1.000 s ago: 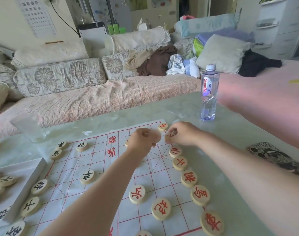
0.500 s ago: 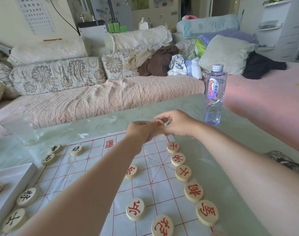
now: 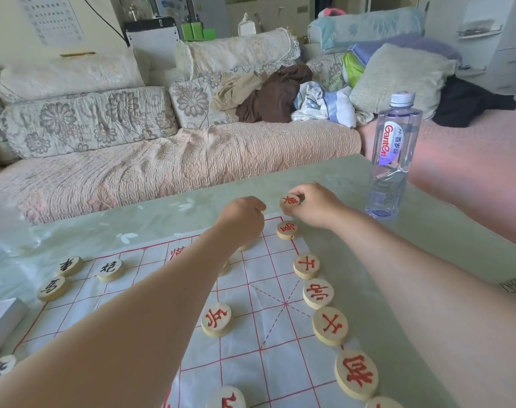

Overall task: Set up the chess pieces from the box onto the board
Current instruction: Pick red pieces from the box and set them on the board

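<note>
A home living room: cushioned sofa point(image 3: 174, 160), strewn clothes point(image 3: 274, 95)

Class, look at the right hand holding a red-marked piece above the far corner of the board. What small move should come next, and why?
Probably lower the piece in the right hand onto the board's far corner. That corner looks bare, the red pieces already line the right edge up to it, and the held piece hangs just beyond the last one.

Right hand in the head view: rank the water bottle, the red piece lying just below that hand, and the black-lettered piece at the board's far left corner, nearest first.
From the right hand:
1. Red piece, just below it on the board's right edge.
2. Water bottle, standing to its right.
3. Black-lettered piece, far across on the left.
</note>
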The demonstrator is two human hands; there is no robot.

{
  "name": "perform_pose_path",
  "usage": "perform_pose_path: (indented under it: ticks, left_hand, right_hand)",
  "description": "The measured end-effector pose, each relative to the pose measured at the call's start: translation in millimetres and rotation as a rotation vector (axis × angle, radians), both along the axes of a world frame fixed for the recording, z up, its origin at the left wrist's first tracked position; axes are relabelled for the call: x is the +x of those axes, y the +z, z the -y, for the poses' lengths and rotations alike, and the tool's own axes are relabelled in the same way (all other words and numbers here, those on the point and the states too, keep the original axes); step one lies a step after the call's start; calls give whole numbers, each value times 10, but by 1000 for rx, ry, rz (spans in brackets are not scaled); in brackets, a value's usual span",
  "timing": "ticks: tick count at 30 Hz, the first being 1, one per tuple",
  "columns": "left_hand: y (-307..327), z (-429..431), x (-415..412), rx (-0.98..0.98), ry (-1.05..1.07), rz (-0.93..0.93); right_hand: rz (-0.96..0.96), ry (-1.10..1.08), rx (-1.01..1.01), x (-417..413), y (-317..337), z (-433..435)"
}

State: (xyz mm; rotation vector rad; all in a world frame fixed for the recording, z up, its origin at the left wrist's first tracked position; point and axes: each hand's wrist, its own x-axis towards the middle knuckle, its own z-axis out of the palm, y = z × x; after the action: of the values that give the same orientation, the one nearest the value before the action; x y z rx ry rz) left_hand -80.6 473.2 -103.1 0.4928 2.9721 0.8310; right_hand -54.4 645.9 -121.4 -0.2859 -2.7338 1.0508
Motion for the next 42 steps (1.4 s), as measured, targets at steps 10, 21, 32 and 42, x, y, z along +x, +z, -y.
perform_pose_path:
  ticks: [10, 21, 32, 42]
  left_hand:
    - [-255, -17, -115, -132, -161, 38]
    - [-185, -1, -37, -172, -154, 30]
    - [107, 1347, 401, 10, 117, -156]
    - [341, 3463, 1043, 21, 367, -213]
  right_hand:
    - [118, 42, -3, -135, -155, -10]
    - [74, 49, 135, -3, -7, 41]
    - [-36, 308, 66, 349, 598, 1269]
    - [18, 603, 67, 656, 665, 3422]
